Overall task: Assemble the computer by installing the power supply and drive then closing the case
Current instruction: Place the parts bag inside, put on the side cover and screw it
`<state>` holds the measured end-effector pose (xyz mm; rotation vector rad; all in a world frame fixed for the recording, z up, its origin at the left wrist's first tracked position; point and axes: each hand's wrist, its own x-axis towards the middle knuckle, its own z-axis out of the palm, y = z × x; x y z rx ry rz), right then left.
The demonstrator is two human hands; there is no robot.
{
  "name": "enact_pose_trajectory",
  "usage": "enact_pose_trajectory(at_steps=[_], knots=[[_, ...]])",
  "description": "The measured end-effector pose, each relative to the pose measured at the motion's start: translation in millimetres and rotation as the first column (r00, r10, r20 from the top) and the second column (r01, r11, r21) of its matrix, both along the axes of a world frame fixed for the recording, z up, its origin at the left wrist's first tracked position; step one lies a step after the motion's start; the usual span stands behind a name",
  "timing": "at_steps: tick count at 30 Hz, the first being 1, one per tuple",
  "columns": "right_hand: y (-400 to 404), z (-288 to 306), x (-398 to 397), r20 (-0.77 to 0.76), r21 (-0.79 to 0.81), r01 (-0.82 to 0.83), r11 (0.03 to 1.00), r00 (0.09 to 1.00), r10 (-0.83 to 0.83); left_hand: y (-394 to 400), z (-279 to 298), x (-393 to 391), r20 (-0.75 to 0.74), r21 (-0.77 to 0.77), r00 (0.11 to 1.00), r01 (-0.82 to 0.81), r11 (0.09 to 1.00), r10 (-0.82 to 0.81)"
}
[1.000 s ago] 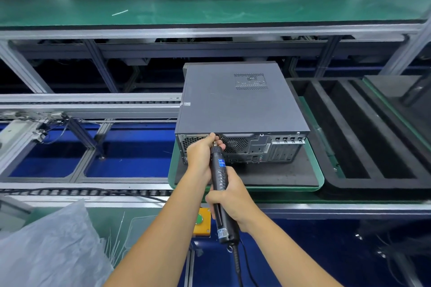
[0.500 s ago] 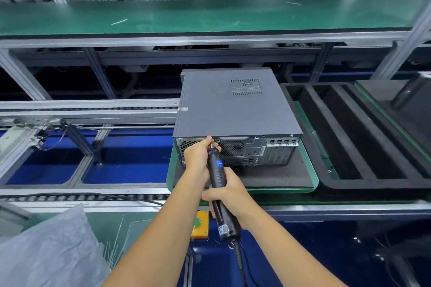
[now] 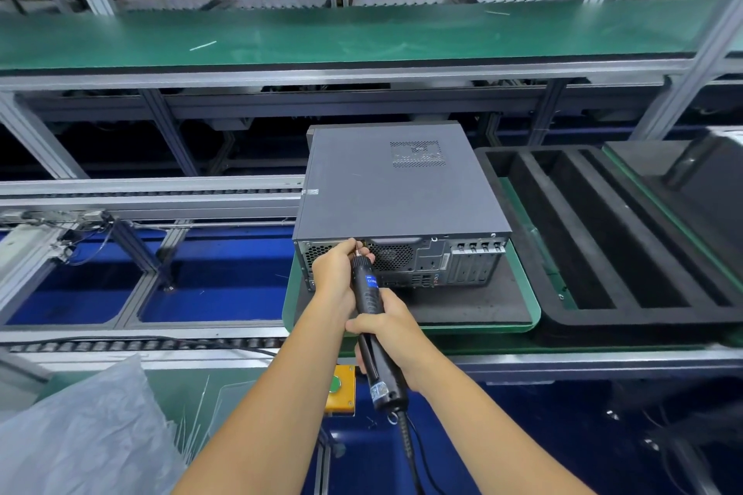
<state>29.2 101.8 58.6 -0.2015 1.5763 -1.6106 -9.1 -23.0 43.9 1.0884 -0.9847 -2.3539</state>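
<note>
Gripping a ribbed black screwdriver [image 3: 372, 317], both hands meet the boxy grey metal case [image 3: 396, 193].

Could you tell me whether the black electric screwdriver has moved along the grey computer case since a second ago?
No. The black electric screwdriver keeps its tip at the same spot on the grey computer case, left of the round fan grille.

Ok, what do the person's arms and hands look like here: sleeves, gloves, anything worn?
Both forearms are bare as far as the frame shows, with no sleeves in view. The left hand and the right hand wear no gloves, and no watch, ring or wrist strap is visible on either.
</note>
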Motion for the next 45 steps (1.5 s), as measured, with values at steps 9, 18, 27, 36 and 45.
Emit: enact_pose_trajectory(at_steps=[9, 18, 27, 36, 45], knots=[[4, -1, 2, -0.021, 0.034, -0.024, 0.999, 0.999, 0.025, 2, -3, 3, -0.005, 0.025, 1.000, 0.012, 1.000, -0.012], [3, -3, 2, -0.059, 0.058, -0.018, 0.998, 0.998, 0.022, -3, -8, 5, -0.003, -0.009, 1.000, 0.021, 1.000, -0.021], [5, -4, -1, -0.101, 0.108, -0.018, 0.994, 0.994, 0.029, 1, -5, -1, 0.018, -0.012, 1.000, -0.010, 1.000, 0.011], [6, -5, -6, -0.206, 0.202, -0.016, 0.979, 0.977, 0.059, 4, -8, -2, 0.019, 0.032, 0.998, -0.057, 0.998, 0.056], [4, 0, -10, -0.351, 0.329, 0.025, 0.944, 0.931, 0.098, 8, -7, -3, 0.016, -0.052, 0.993, -0.115, 0.992, 0.116]])
